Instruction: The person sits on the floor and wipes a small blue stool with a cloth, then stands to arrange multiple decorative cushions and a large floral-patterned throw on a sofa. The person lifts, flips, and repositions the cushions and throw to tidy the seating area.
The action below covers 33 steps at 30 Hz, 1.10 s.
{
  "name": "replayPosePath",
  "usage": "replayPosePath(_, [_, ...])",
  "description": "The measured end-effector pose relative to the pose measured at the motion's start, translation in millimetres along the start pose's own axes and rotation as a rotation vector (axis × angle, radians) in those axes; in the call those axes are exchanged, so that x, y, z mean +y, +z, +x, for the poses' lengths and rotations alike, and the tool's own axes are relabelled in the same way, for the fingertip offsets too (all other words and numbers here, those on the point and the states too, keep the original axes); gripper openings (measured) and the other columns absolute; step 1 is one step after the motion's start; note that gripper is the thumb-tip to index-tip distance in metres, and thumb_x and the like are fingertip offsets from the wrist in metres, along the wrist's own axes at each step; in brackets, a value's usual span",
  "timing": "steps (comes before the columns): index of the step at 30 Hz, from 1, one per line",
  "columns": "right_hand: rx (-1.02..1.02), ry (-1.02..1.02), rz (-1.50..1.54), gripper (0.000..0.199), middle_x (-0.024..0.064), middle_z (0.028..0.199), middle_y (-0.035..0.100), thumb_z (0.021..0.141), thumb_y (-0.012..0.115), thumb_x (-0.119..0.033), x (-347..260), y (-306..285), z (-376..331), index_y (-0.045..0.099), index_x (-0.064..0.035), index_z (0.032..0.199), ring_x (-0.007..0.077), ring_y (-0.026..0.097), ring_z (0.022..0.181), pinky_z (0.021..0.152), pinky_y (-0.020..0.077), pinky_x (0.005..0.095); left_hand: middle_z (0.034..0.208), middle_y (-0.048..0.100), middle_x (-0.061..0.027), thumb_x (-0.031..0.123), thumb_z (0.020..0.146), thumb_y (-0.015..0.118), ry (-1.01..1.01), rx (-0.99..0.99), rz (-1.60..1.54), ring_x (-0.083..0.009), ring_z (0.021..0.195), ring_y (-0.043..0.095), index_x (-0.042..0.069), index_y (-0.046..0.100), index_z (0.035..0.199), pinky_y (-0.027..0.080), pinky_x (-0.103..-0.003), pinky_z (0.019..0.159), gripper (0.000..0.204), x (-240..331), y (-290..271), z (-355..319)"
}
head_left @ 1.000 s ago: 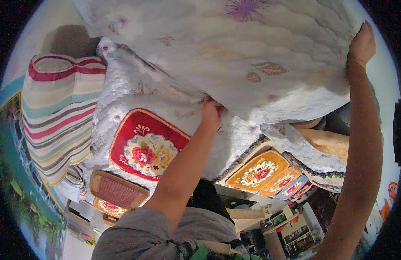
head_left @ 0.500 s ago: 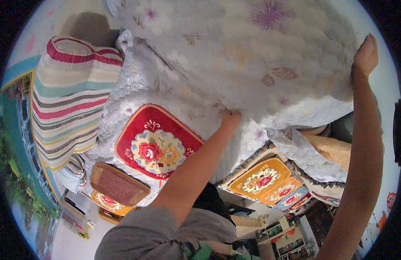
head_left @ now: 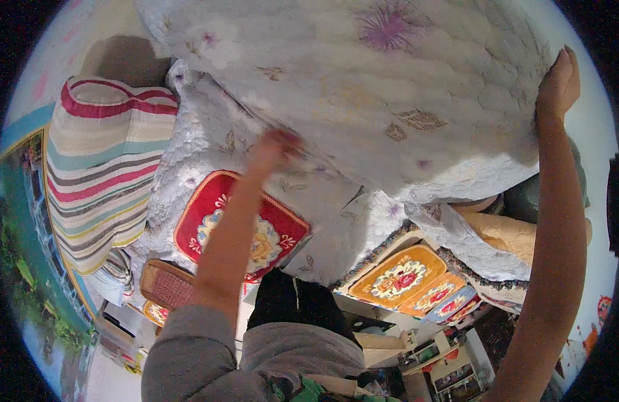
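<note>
Both arms are up, reaching into a big pale quilted bedcover with purple and tan flower prints that fills the top of the view. The left hand sits at the end of a raised forearm in a grey sleeve, right against the quilt's lower fold; it is blurred, so whether its fingers are spread or pinching the cloth cannot be told. Over on the other side, the right hand is stretched high on a bare, nearly straight arm, fingers pressed together and curled over the quilt's far edge, gripping it there. The quilt hangs between the two hands and drapes down over the goods below. Under the left forearm lies a red-bordered square cushion cover with a floral medallion, partly hidden by that arm. To the left stands a rolled mat striped in red, cream, teal and yellow, with a brown woven rectangular piece just below it. Lower right of centre, an orange-bordered cushion cover with a red flower centre lies beside a row of smaller bright covers, stacked edge to edge. A tan fabric bundle peeks out beneath the quilt, near the right arm.
</note>
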State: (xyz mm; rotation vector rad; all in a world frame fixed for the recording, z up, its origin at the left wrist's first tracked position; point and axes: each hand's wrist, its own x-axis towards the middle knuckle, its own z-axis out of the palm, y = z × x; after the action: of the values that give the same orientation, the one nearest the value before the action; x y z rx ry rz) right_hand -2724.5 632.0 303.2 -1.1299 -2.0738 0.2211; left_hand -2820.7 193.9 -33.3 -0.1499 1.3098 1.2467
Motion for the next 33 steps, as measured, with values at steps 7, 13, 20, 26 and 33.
replayPosePath(7, [0.073, -0.263, 0.061, 0.049, 0.0178, 0.122, 0.061, 0.09, 0.046, -0.036, 20.1, 8.1, 13.3, 0.061, 0.0011, 0.118, 0.0264, 0.056, 0.113, 0.099, 0.0381, 0.0304, 0.106, 0.067, -0.0137, 0.025, 0.066, 0.071, 0.518, 0.584, 1.296, -0.0341, 0.098, 0.063, 0.013, 0.06, 0.117, 0.052, -0.04, 0.081, 0.053, 153.6, -209.1, 102.5])
replayPosePath(13, [0.017, -0.037, 0.145, 0.049, 0.0181, 0.122, 0.061, 0.091, 0.044, -0.036, 5.6, 9.4, 1.9, 0.062, 0.0017, 0.116, 0.0307, 0.057, 0.112, 0.099, 0.0393, 0.032, 0.114, 0.064, -0.0105, 0.02, 0.077, 0.064, 0.635, 0.51, 0.449, -0.031, 0.104, 0.061, 0.012, 0.057, 0.122, 0.05, -0.042, 0.085, 0.046, 161.9, -210.2, 103.9])
replayPosePath(20, [0.062, -0.286, -0.032, 0.048, 0.0177, 0.12, 0.062, 0.091, 0.043, -0.036, 14.8, 4.9, 11.6, 0.061, 0.0005, 0.116, 0.0323, 0.056, 0.112, 0.098, 0.0396, 0.035, 0.118, 0.057, -0.0181, 0.009, 0.084, 0.056, 0.909, 0.77, 0.433, -0.0338, 0.105, 0.056, -0.002, 0.057, 0.115, 0.045, -0.043, 0.092, 0.033, 124.6, -105.6, 32.4])
replayPosePath(26, [-0.016, -0.292, -0.207, 0.041, 0.0192, 0.115, 0.06, 0.093, 0.043, -0.032, 22.1, 10.7, 17.4, 0.059, 0.0, 0.113, 0.0337, 0.054, 0.109, 0.096, 0.0397, 0.0417, 0.137, 0.04, -0.0298, 0.044, 0.078, 0.065, 0.637, 0.646, 1.491, -0.0448, 0.133, 0.029, -0.002, 0.052, 0.126, 0.028, -0.054, 0.106, 0.068, -5.6, 4.4, -44.3])
replayPosePath(33, [-0.219, 0.242, 0.11, 0.031, 0.0182, 0.098, 0.06, 0.094, 0.043, -0.025, -66.7, -19.7, -17.8, 0.057, 0.0022, 0.098, 0.0313, 0.054, 0.092, 0.083, 0.0418, 0.0466, 0.149, 0.023, -0.0286, 0.066, 0.072, 0.063, 0.211, 0.408, 1.741, -0.0467, 0.141, 0.006, 0.005, 0.041, 0.139, 0.013, -0.07, 0.105, 0.093, 29.9, 28.2, -58.7])
